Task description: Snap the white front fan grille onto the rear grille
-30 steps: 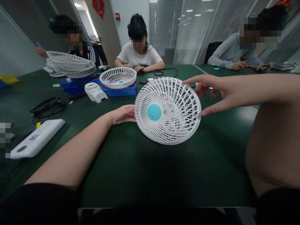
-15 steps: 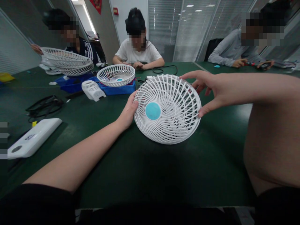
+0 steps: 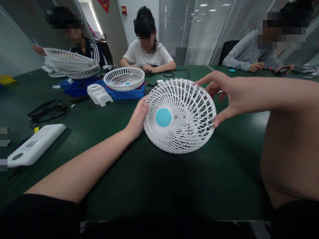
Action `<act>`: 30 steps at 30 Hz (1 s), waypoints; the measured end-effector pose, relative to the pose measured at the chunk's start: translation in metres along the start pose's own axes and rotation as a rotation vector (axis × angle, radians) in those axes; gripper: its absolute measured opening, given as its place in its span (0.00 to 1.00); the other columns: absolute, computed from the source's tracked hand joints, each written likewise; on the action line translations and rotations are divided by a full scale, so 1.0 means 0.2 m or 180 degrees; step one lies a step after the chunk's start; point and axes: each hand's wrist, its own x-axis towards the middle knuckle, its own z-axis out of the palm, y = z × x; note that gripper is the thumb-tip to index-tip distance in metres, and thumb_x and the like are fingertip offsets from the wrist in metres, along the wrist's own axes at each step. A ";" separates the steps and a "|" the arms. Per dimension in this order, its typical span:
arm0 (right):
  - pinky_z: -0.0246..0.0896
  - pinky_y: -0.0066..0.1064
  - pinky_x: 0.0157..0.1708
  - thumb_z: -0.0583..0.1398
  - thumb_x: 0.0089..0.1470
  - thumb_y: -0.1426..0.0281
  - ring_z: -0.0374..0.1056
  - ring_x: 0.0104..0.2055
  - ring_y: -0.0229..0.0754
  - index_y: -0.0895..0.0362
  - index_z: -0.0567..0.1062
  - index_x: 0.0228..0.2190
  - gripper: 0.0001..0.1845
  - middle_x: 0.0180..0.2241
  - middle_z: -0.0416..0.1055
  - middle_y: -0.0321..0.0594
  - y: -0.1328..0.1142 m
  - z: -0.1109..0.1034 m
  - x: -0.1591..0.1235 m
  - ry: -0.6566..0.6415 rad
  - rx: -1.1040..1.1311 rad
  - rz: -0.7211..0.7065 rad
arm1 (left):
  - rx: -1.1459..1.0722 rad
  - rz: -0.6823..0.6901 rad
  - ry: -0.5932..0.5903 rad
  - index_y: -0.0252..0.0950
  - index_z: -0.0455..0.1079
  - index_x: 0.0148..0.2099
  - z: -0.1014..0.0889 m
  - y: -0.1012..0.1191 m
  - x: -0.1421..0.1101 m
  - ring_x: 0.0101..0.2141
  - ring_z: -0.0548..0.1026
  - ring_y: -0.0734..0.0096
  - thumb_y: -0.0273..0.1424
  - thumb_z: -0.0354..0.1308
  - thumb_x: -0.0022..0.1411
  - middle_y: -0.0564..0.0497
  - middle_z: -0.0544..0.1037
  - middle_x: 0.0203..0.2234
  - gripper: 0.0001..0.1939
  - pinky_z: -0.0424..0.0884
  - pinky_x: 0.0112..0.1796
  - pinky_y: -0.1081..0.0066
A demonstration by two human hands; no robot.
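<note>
A round white fan grille (image 3: 184,132) with spiral ribs and a light-blue centre disc (image 3: 163,117) is held tilted above the green table, its disc side facing me. My left hand (image 3: 138,118) grips its left rim, thumb in front and the other fingers hidden behind. On the opposite rim, my right hand (image 3: 223,96) has its thumb at the lower right and its fingertips at the upper edge, spanning the rim. Behind the grille, a second fan grille (image 3: 112,80) rests on a blue bin (image 3: 128,94).
A white perforated housing (image 3: 98,94) lies by the bin. To the left are a black cable coil (image 3: 46,111) and a long white panel (image 3: 41,142). Three people sit around the table (image 3: 104,186); the left one holds stacked grilles (image 3: 72,63). Another black cable (image 3: 175,73) lies farther back.
The view has shifted very slightly. Both hands keep their hold on the grille, which sits almost as before.
</note>
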 end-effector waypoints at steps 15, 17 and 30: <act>0.71 0.47 0.44 0.68 0.29 0.37 0.70 0.50 0.51 0.49 0.57 0.58 0.59 0.50 0.69 0.43 0.03 0.01 0.00 0.0237 -0.0109 -0.0273 | 0.0648 0.0419 -0.0133 0.42 0.61 0.63 -0.06 -0.02 0.00 0.61 0.65 0.51 0.55 0.57 0.62 0.44 0.67 0.61 0.34 0.58 0.63 0.49; 0.72 0.45 0.43 0.68 0.28 0.36 0.69 0.50 0.50 0.51 0.60 0.58 0.60 0.55 0.66 0.44 0.03 0.01 0.01 0.0394 -0.0189 -0.0501 | 0.0728 0.0466 -0.0154 0.43 0.60 0.64 -0.06 -0.03 0.00 0.62 0.64 0.50 0.56 0.57 0.62 0.44 0.66 0.62 0.36 0.57 0.64 0.49; 0.65 0.46 0.51 0.59 0.41 0.32 0.62 0.57 0.53 0.51 0.61 0.62 0.55 0.57 0.62 0.45 0.01 -0.03 0.00 0.0871 -0.0843 -0.1262 | 0.0834 0.0539 -0.0235 0.44 0.58 0.65 -0.07 0.00 0.04 0.65 0.61 0.49 0.54 0.62 0.59 0.44 0.63 0.65 0.38 0.56 0.65 0.49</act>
